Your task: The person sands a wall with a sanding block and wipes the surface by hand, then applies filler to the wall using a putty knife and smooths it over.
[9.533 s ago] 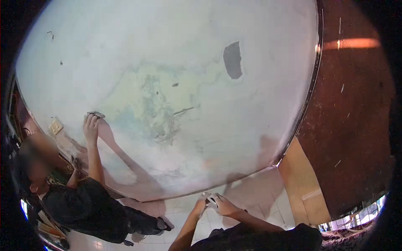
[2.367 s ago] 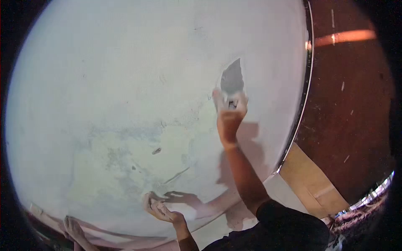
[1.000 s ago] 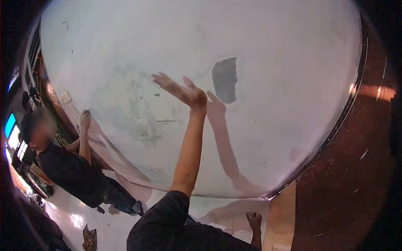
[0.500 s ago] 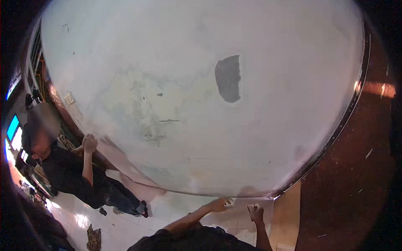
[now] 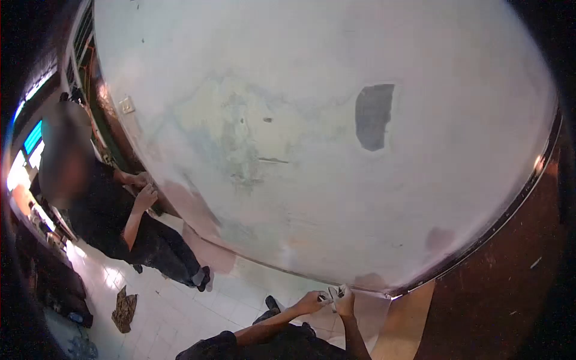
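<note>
My left hand point(image 5: 314, 302) and my right hand point(image 5: 344, 300) meet in front of my body, near the foot of the wall. Both have bent, closed fingers that look whitish at the tips. Something small and pale may be between them, but it is too small to make out. Beyond them rises a large whitish wall point(image 5: 312, 204), bulging in this wide view. It bears a dark grey patch point(image 5: 373, 117), a worn yellowish-green area point(image 5: 246, 132) and a thin dark slot point(image 5: 273, 160).
At the left stands a co-worker point(image 5: 114, 216) in dark clothes, hands close together by the wall. A crumpled brown cloth or sheet point(image 5: 124, 309) lies on the white tiled floor point(image 5: 180, 315). A brown surface point(image 5: 486, 270) borders the wall at right. A switch plate point(image 5: 126, 105) is on the wall.
My hands were apart and have come together. The view has shifted, so the wall patches sit farther right. The co-worker's hands have come lower and closer together.
</note>
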Motion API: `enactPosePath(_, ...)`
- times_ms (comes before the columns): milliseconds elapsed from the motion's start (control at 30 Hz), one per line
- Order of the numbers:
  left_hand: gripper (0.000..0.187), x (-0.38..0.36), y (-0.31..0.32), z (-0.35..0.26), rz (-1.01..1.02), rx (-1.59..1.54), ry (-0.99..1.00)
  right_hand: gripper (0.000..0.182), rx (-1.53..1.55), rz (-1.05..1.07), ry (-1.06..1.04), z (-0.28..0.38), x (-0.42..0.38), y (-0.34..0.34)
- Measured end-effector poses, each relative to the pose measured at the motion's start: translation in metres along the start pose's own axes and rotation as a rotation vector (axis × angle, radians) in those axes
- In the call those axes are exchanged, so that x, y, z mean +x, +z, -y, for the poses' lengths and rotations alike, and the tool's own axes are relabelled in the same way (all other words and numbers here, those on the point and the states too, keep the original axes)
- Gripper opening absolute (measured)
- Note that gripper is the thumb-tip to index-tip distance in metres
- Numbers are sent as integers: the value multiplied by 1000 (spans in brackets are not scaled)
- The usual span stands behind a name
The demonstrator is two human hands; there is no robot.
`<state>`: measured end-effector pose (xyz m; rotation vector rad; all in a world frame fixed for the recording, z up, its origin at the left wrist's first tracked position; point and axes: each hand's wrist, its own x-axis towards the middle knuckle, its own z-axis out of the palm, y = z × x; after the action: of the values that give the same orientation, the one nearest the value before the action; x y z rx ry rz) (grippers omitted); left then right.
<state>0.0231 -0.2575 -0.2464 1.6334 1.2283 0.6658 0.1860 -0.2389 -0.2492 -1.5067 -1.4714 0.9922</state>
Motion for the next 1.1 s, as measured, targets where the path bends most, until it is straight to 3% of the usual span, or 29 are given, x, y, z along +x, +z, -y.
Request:
enactPosePath(200,34,-1,18,24,-115,-13,99,41,54,25,33,-15,-3,-3)
enactPosePath(300,38,-4,8,-6,-8,-138,-176,41,161,-90,-146,-47,7,4)
enactPosePath(400,42,6,25,21,-9,-322,-251,40,-3,32,26,-30,3,-17)
enactPosePath(500,45,9,38,39,-42,-452,-157,39,28,21,50,-23,-1,-28)
enactPosePath(600,50,2,20,0,35,-401,-223,35,60,-110,-36,-27,-8,-25)
enactPosePath(667,50,3,21,7,54,-273,-287,25,-598,-251,-466,-116,-10,-6)
enactPosePath(733,47,3,25,20,46,-191,-322,22,-726,-210,-664,-117,-12,0)
enactPosePath(767,45,2,27,27,29,-172,-328,24,-521,-107,-642,-117,-15,8)
enactPosePath(833,39,0,34,40,-51,-67,-306,29,-405,133,-568,-40,-23,3)
enactPosePath(900,34,-4,35,44,-177,108,-253,24,-378,86,-719,-53,-16,21)
enactPosePath(933,33,-7,30,42,-138,74,-285,22,-362,61,-795,-57,-14,28)
enactPosePath(1000,32,-10,15,35,-65,6,-351,20,-312,130,-729,-64,-15,32)
enactPosePath(1100,31,-10,16,54,-137,145,-220,21,-270,162,-677,-67,-16,40)
